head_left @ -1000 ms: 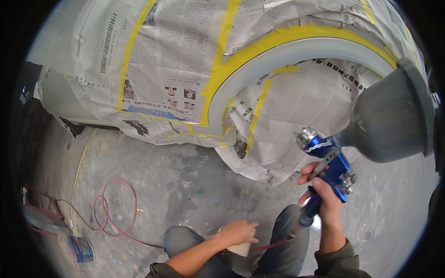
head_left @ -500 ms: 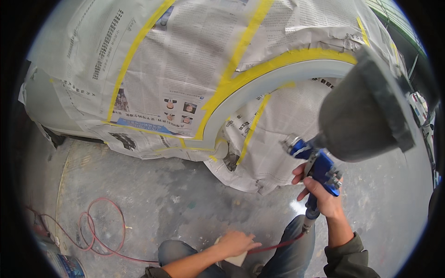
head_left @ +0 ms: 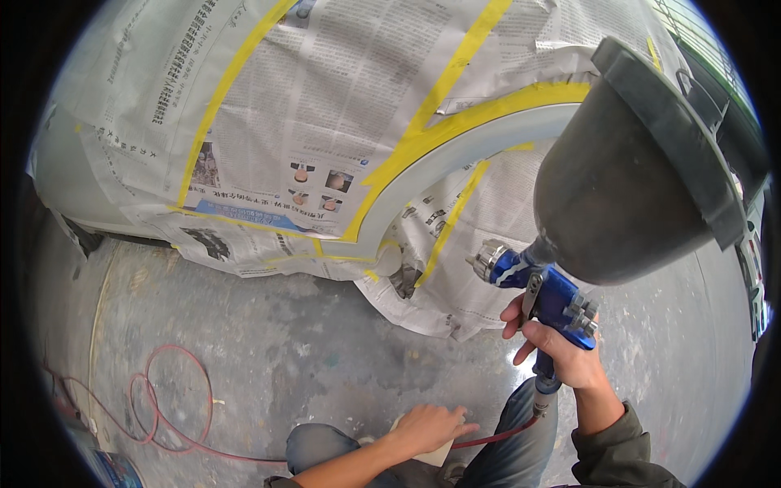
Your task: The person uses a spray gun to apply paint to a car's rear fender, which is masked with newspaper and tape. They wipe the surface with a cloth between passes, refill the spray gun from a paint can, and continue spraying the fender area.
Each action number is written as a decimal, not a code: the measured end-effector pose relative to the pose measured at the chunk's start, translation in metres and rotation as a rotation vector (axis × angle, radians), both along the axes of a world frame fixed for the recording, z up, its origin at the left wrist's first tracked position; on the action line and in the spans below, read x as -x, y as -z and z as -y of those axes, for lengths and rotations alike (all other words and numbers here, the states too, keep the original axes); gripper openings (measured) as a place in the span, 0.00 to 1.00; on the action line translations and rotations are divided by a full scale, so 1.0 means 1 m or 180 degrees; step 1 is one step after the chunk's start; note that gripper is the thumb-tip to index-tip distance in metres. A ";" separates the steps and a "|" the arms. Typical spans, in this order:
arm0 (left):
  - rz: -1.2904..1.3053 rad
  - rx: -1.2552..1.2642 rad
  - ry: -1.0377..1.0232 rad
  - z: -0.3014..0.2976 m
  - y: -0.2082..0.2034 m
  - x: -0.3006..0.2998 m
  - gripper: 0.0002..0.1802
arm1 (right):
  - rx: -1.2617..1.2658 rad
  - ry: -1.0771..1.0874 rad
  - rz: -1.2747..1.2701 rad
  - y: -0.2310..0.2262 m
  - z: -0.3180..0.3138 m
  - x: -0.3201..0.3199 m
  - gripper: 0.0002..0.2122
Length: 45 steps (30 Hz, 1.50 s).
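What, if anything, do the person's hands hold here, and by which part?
The right hand grips the blue spray gun by its handle. The left hand lies flat on a pale pad on the knee, gripping nothing.

The right hand [head_left: 561,350] gripped a blue spray gun [head_left: 541,293] with a big dark cup [head_left: 634,171] on top, nozzle pointed at the masked car's wheel arch [head_left: 455,154]. Newspaper [head_left: 325,106] and yellow tape [head_left: 220,98] covered the panels around it. The left hand [head_left: 427,427] rested flat on a pale pad [head_left: 435,454] on the knee. A red hose [head_left: 171,407] looped across the concrete floor [head_left: 325,358].
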<state>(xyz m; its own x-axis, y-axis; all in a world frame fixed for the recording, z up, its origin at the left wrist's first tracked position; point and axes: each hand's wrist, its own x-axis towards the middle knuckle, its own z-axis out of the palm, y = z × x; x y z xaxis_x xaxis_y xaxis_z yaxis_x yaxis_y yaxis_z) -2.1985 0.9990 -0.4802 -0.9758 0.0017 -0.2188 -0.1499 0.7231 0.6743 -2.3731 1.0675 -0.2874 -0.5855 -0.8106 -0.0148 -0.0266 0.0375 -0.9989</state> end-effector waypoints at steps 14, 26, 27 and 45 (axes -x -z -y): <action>0.0091 -0.0187 -0.0105 0.037 0.012 0.025 0.29 | 0.0291 0.0671 -0.0199 -0.016 -0.040 0.000 0.16; 0.0133 -0.0058 -0.0266 0.053 0.011 0.034 0.28 | 0.0671 0.1739 -0.0795 -0.043 -0.041 0.006 0.16; 0.0136 -0.0057 -0.0274 0.054 0.012 0.034 0.28 | 0.0885 0.2225 -0.0991 -0.049 -0.036 0.001 0.15; 0.0137 -0.0087 -0.0345 0.059 0.023 0.043 0.26 | 0.0823 0.0933 -0.0052 -0.064 -0.046 0.018 0.14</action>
